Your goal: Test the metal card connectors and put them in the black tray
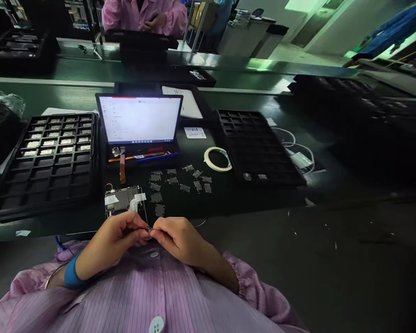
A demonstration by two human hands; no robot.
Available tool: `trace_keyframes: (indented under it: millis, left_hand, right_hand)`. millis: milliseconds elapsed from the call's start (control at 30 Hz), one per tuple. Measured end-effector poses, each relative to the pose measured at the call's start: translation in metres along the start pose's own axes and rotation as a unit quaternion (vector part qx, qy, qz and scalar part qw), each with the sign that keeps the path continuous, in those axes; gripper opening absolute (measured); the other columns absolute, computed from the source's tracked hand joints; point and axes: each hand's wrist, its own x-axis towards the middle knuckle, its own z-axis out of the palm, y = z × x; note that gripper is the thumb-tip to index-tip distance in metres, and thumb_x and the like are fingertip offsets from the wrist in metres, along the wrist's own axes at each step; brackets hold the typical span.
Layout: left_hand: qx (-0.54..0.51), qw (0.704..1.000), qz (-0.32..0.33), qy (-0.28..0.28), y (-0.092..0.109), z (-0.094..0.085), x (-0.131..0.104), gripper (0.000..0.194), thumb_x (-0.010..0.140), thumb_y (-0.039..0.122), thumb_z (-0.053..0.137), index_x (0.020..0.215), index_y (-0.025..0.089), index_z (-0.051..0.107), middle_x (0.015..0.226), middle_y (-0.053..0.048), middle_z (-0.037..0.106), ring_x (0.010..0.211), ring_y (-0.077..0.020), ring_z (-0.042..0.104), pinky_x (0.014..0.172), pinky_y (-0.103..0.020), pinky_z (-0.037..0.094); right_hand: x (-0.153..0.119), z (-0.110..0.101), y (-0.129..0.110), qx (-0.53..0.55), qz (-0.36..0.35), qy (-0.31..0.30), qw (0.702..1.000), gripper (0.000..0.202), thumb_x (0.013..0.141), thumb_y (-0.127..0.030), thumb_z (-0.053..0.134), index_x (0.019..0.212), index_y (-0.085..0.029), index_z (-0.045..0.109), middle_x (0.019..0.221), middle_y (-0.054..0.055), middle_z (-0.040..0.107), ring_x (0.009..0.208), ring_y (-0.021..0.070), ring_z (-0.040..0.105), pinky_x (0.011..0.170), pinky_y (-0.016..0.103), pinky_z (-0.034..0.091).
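My left hand (pixel 125 233) and my right hand (pixel 175 238) meet in front of my chest at the bench edge. Thumb and finger of each hand pinch a small thin dark piece (pixel 149 231), mostly covered by the fingertips, so its kind is unclear. Just beyond my left hand lies a circuit board (pixel 123 200) with white tape pieces and a thin wire. Several small flat metal plates (pixel 172 180) are scattered on the bench beyond my right hand. A blue band circles my left wrist.
A laptop (pixel 142 120) stands open behind the board, with orange flex cables on it. At left is a black tray (pixel 45 178) partly filled with small metal parts; at right, another black tray (pixel 260 148). A tape roll (pixel 210 165) lies between. A person in pink (pixel 143 18) sits opposite.
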Motion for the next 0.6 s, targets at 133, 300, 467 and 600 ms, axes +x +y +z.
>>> trace_keyframes:
  millis: [133,300,467,600]
  left_hand:
    - [0.005,0.995,0.017,0.097,0.002,-0.012,-0.002,0.017,0.084,0.034,0.071,0.087,0.019,0.065,0.078,-0.001,0.071,0.072,-0.014,0.068,0.066,-0.024,0.056]
    - [0.105,0.976,0.082,0.174,0.021,-0.028,0.001,0.017,0.085,0.037,0.069,0.084,0.02,0.069,0.087,-0.003,0.072,0.078,-0.0155,0.067,0.066,-0.024,0.053]
    - [0.264,0.949,0.09,0.149,0.043,-0.038,0.047,0.017,0.085,0.036,0.067,0.087,0.021,0.075,0.089,-0.004,0.074,0.076,-0.0181,0.066,0.067,-0.03,0.051]
    - [0.324,0.929,0.09,0.151,0.047,-0.046,0.089,0.012,0.082,0.022,0.067,0.091,0.018,0.075,0.088,-0.005,0.076,0.08,-0.0201,0.068,0.077,-0.034,0.053]
  right_hand:
    - [-0.007,-0.016,0.007,0.017,0.056,0.05,0.997,0.024,0.097,-0.027,0.046,0.075,-0.021,0.053,0.064,-0.003,0.055,0.056,0.0111,0.05,0.054,0.023,0.039]
    - [-0.01,-0.029,0.03,0.028,0.15,0.155,0.976,0.028,0.097,-0.03,0.047,0.071,-0.021,0.052,0.062,-0.003,0.053,0.057,0.0121,0.051,0.056,0.025,0.039]
    - [-0.001,-0.022,0.05,0.025,0.173,0.237,0.956,0.029,0.096,-0.033,0.049,0.069,-0.021,0.054,0.058,-0.003,0.055,0.054,0.0124,0.05,0.055,0.025,0.039]
    - [-0.001,-0.018,0.054,0.013,0.166,0.238,0.957,0.029,0.096,-0.034,0.05,0.07,-0.021,0.054,0.058,-0.003,0.055,0.052,0.0118,0.049,0.053,0.024,0.038]
